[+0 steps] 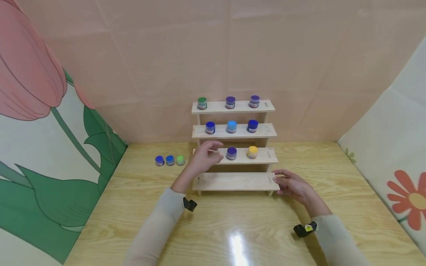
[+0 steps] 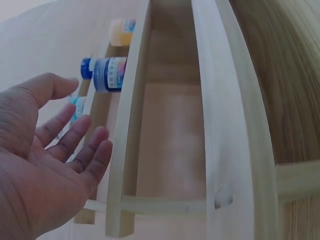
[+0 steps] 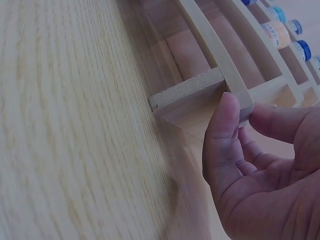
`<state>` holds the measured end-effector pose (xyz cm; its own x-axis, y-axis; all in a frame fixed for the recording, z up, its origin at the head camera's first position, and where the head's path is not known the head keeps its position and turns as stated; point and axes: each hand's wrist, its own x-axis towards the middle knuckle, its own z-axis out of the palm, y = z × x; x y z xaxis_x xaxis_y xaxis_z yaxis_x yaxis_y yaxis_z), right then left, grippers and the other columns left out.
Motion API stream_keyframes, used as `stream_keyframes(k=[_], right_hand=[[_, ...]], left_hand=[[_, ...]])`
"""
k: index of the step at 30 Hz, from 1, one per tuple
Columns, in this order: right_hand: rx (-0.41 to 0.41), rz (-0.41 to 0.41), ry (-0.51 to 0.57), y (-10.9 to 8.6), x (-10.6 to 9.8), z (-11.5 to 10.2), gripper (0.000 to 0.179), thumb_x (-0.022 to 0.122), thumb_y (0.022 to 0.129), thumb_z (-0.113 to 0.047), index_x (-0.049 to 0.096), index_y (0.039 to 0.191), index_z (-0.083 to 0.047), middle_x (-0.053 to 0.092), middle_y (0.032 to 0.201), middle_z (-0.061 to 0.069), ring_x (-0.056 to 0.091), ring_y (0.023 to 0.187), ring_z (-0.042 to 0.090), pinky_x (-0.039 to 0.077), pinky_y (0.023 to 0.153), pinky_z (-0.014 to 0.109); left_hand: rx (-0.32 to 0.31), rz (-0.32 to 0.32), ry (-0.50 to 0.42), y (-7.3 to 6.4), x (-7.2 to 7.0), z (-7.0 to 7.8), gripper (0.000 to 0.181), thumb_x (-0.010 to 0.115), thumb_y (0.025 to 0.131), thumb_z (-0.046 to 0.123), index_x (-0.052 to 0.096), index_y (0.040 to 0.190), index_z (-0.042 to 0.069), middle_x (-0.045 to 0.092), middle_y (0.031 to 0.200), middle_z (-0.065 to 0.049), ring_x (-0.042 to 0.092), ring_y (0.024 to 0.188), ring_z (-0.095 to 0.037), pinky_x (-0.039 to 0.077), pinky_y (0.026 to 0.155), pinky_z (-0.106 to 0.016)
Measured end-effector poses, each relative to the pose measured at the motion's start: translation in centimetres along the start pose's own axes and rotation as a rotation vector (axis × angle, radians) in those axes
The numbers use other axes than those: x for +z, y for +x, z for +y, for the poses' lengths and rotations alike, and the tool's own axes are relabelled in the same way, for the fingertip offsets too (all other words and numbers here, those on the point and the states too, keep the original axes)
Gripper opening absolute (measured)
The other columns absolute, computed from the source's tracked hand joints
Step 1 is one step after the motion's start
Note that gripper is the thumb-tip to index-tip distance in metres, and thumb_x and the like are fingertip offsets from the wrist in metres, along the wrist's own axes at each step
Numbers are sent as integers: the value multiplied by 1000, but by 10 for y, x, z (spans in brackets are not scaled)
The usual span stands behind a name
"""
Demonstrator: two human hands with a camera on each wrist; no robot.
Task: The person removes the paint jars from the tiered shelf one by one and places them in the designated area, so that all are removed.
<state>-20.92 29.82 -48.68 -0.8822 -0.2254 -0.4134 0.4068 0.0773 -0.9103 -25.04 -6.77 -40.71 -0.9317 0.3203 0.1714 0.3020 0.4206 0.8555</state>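
A stepped wooden shelf [image 1: 235,181] with four tiers stands on the table. My left hand [image 1: 206,158] hovers at the left end of the third tier from the top, fingers loosely bent and holding nothing; in the left wrist view the palm [image 2: 55,175] shows bare. Right of it on that tier stand a purple-lidded jar [image 1: 231,153] and a yellow jar [image 1: 252,152]. Whatever is behind the left hand is hidden. My right hand [image 1: 294,186] pinches the right end of the bottom tier between thumb and fingers, as the right wrist view shows at the board's corner [image 3: 245,107].
The top tier carries a green jar [image 1: 202,103] and two purple-lidded jars [image 1: 230,102]. Below are two dark blue jars [image 1: 210,128] and a light blue jar [image 1: 231,127]. Left of the shelf, two blue jars [image 1: 170,160] and a light green jar [image 1: 180,160] stand on the table [image 1: 199,232].
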Motion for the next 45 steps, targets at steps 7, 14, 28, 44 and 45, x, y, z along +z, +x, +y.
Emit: stream_keyframes(k=[7,14,28,44,45], right_hand=[[-7,10,1,-1,1,1,48,62,102,-16,41,144,-4,66,100,-2,66,84,12,59,70,27],[-19,11,-8,-1,2,0,47,61,102,-16,41,143,-4,67,99,-2,66,84,11,59,70,27],[-16,5,-5,0,3,0,50,61,102,-16,39,145,-3,67,101,-1,66,86,12,59,71,28],[-9,12,-1,-1,2,0,52,63,102,-17,38,146,-3,67,101,-1,66,86,12,59,71,28],[-8,11,-1,-2,2,0,53,62,102,-17,38,146,-2,67,101,-1,66,86,12,59,71,28]], left_hand=[[10,-46,9,8,7,1,40,73,94,16,62,132,11,61,133,-8,57,124,-26,50,106,-39],[5,-85,54,15,16,6,42,74,93,17,61,133,13,60,134,-5,58,124,-24,51,104,-36],[-18,-97,141,25,27,5,44,77,91,14,62,132,14,63,126,-3,60,113,-20,52,98,-34],[-36,-82,163,27,28,4,43,80,89,20,65,129,18,64,117,1,62,105,-16,55,90,-30],[-39,-80,147,25,26,5,43,80,89,20,65,129,17,64,118,0,63,106,-17,56,91,-30]])
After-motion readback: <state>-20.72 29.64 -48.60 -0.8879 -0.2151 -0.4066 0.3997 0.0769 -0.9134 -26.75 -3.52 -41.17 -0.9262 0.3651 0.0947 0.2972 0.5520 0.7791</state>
